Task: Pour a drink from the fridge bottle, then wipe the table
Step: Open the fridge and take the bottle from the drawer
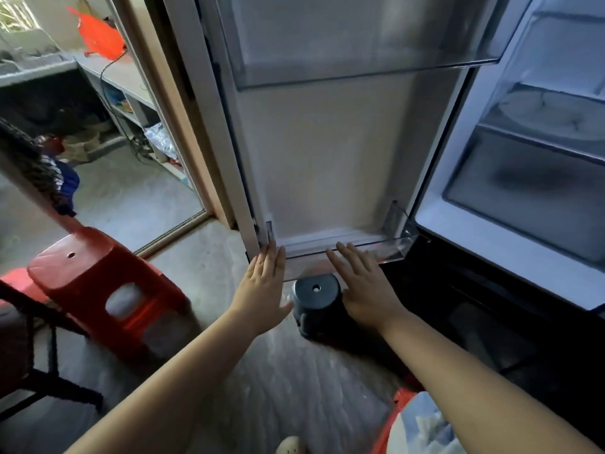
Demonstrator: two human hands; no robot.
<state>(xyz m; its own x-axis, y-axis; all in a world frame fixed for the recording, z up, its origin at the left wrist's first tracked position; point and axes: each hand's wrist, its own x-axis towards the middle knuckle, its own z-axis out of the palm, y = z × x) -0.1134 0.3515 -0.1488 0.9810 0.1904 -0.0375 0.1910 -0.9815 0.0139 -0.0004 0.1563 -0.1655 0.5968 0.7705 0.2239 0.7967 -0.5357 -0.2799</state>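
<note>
The fridge door [327, 152] stands open in front of me, its white inner side facing me. Its clear lower door shelf [347, 249] and upper door shelf [360, 57] hold nothing that I can see. No bottle is in view. My left hand [262, 286] is stretched out flat, fingers apart, fingertips near the left end of the lower shelf. My right hand [363, 286] is also flat and open, fingertips at the shelf's front edge. Neither hand holds anything. The fridge interior [537, 165] at right shows frosty shelves and a drawer.
A small dark blue stool [316, 303] sits on the floor between my hands, below the door. A red plastic stool [108, 290] stands at left, beside a dark chair frame [49, 371]. A doorway [137, 165] at left leads to a room with shelves.
</note>
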